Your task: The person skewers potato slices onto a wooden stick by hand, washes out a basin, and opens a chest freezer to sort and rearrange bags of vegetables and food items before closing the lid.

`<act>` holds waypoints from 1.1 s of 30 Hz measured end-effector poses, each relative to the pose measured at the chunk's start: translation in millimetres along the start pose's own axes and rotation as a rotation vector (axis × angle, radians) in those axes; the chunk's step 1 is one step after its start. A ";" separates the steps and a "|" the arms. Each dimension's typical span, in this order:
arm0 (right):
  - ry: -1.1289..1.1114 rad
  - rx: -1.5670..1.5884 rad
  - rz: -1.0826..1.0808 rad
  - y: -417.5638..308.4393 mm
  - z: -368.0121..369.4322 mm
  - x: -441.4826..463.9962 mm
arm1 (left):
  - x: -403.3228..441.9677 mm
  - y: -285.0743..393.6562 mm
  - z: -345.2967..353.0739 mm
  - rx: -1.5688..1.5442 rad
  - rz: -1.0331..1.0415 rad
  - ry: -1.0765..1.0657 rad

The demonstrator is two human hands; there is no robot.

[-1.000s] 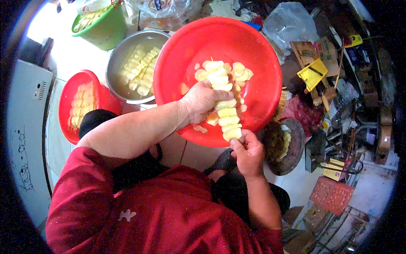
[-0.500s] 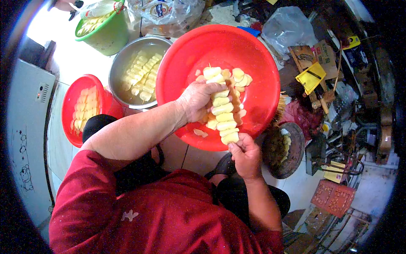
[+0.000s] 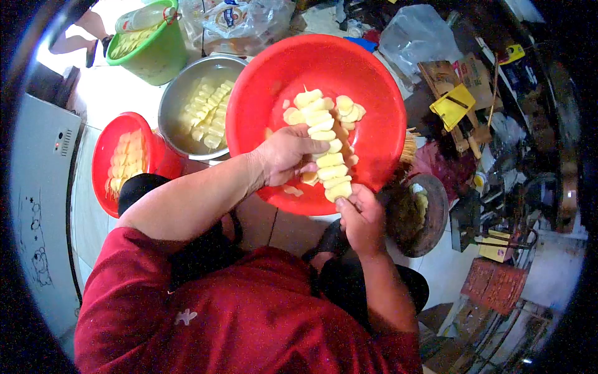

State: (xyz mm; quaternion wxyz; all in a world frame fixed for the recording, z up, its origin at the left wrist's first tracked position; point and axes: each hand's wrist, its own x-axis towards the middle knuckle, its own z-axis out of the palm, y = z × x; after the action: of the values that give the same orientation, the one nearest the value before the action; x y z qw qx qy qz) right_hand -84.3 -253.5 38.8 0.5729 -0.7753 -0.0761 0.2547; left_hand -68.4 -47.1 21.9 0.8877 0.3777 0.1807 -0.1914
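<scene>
The skewer (image 3: 332, 159) stays over the red tub (image 3: 374, 75), barely shifted, so its handling looks ongoing: left hand (image 3: 283, 154) curled round the middle, right hand (image 3: 363, 219) pinching the 1 slice (image 3: 338, 191) at its near end.

Food-prep rm: sliced veg (image 3: 332, 172), basin (image 3: 377, 137), tiled flr (image 3: 445, 274).

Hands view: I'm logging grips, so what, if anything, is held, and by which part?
A skewer of pale slices: the left hand grips its middle, the right hand its end nearest the person.
</scene>
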 end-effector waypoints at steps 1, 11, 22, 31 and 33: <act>-0.038 0.029 0.005 -0.4 -0.6 -0.4 | 0.7 -4.8 0.7 -0.035 0.040 -0.006; -0.075 0.131 -0.078 2.0 -3.9 -9.4 | -18.5 -4.1 10.6 -0.031 0.112 -0.064; -0.050 0.078 -0.085 3.9 -3.3 -16.7 | -36.7 -15.1 39.7 0.012 0.201 0.062; -0.067 0.114 -0.210 -12.4 0.5 -23.2 | -34.3 6.7 33.5 -0.156 0.201 0.097; -0.090 0.126 -0.212 -13.4 2.6 -24.8 | -34.4 13.7 29.0 -0.141 0.215 0.087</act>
State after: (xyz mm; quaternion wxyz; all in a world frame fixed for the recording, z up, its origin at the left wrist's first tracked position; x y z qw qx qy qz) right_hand -104.5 -257.0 58.3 0.6402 -0.7132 -0.1669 0.2315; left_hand -86.4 -52.8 65.0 0.9188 0.3395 0.1907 -0.0651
